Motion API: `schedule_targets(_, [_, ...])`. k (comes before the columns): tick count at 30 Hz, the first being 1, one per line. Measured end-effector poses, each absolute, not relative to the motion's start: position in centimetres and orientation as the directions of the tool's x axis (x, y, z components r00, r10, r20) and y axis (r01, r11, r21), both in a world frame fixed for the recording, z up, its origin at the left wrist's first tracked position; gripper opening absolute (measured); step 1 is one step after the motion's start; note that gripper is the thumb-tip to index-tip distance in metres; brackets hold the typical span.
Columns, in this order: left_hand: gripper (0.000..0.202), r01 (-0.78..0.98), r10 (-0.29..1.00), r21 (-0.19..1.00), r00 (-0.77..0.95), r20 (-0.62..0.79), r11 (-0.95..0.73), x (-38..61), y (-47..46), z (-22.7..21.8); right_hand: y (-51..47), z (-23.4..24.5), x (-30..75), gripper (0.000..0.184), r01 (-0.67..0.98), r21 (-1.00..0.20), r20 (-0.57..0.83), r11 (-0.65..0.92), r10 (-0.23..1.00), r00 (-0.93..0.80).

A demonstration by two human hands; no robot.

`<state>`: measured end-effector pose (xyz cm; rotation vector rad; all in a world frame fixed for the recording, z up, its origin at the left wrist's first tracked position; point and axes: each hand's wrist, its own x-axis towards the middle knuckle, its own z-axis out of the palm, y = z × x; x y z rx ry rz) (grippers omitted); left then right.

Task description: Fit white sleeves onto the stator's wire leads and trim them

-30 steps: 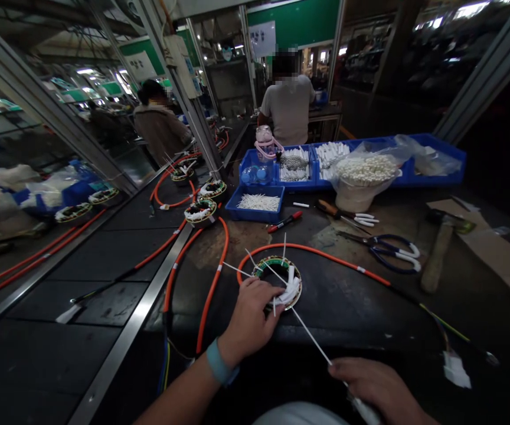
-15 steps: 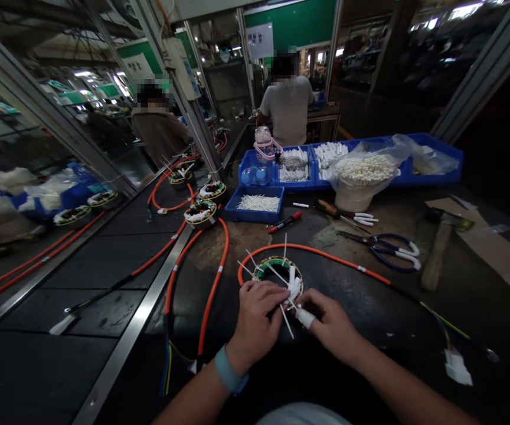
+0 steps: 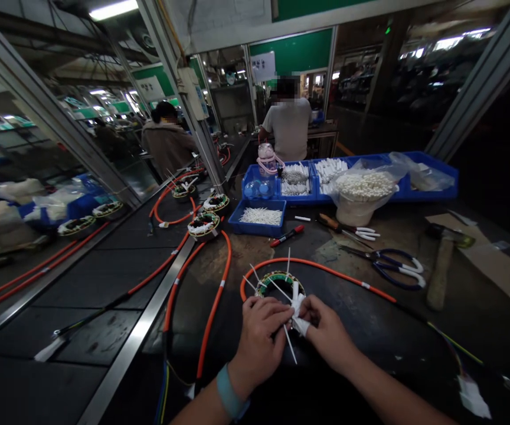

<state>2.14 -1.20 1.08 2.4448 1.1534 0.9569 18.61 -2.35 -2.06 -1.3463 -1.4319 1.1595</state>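
Note:
A round stator ring (image 3: 276, 280) with green windings and white sleeves lies on the dark bench, an orange cable (image 3: 339, 273) looping from it. My left hand (image 3: 261, 336) rests curled on the ring's near edge, pinching at the white ties. My right hand (image 3: 326, 330) is closed on a white sleeve bundle (image 3: 299, 313) at the ring's near right side. A thin white tie (image 3: 289, 344) sticks out between the two hands. Several white ties stand up from the ring.
Blue bins (image 3: 259, 215) of white parts, a bagged tub of white pieces (image 3: 363, 189), scissors (image 3: 396, 268), a hammer (image 3: 441, 265) and a red pen (image 3: 287, 235) lie beyond. More stators (image 3: 202, 224) with orange cables sit on the conveyor at left. Two people work farther back.
My right hand came from low near my body, where it pulled a long white tie, up to the ring and now grips the white bundle. The view tilted up slightly.

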Motion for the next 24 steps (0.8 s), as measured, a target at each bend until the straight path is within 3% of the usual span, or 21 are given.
schedule_targets(3, [0.035, 0.58, 0.767, 0.502, 0.458, 0.449, -0.641, 2.1, -1.3, 1.1, -2.6, -1.4, 18.8, 0.005, 0.495, -0.852, 0.111, 0.169, 0.983, -0.143])
schedule_targets(6, [0.041, 0.571, 0.767, 0.513, 0.46, 0.446, -0.641, 2.1, -1.5, 1.3, -2.6, -0.4, 19.2, 0.011, 0.757, -0.473, 0.369, 0.452, 0.881, -0.296])
schedule_targets(9, [0.044, 0.595, 0.788, 0.517, 0.458, 0.412, -0.616, 2.1, -1.6, 1.8, -2.1, 0.2, 19.4, 0.008, 0.737, -0.14, 0.525, 0.662, 0.68, -0.512])
schedule_targets(13, [0.029, 0.664, 0.817, 0.476, 0.478, 0.323, -0.577, 1.9, -1.0, 2.3, -1.3, 0.6, 19.2, 0.028, 0.552, 0.134, 0.678, 0.823, 0.33, -0.657])
schedule_targets(16, [0.011, 0.66, 0.787, 0.43, 0.545, 0.291, -0.616, 1.4, -0.4, 2.1, 0.4, 1.7, 19.0, 0.03, 0.59, 0.152, 0.715, 0.793, 0.324, -0.619])
schedule_targets(19, [0.006, 0.657, 0.75, 0.361, 0.582, 0.315, -0.661, 1.1, 0.0, 1.2, 1.9, 2.8, 19.1, 0.021, 0.663, -0.004, 0.682, 0.749, 0.487, -0.546])
schedule_targets(22, [0.006, 0.64, 0.684, 0.266, 0.595, 0.421, -0.721, 0.9, 0.5, -0.5, 2.0, 2.4, 19.5, 0.008, 0.642, -0.21, 0.536, 0.737, 0.636, -0.556])
schedule_targets(24, [0.01, 0.646, 0.644, 0.197, 0.585, 0.493, -0.737, 1.0, 0.8, -1.8, 1.7, 1.2, 19.7, 0.007, 0.646, -0.229, 0.459, 0.728, 0.666, -0.588])
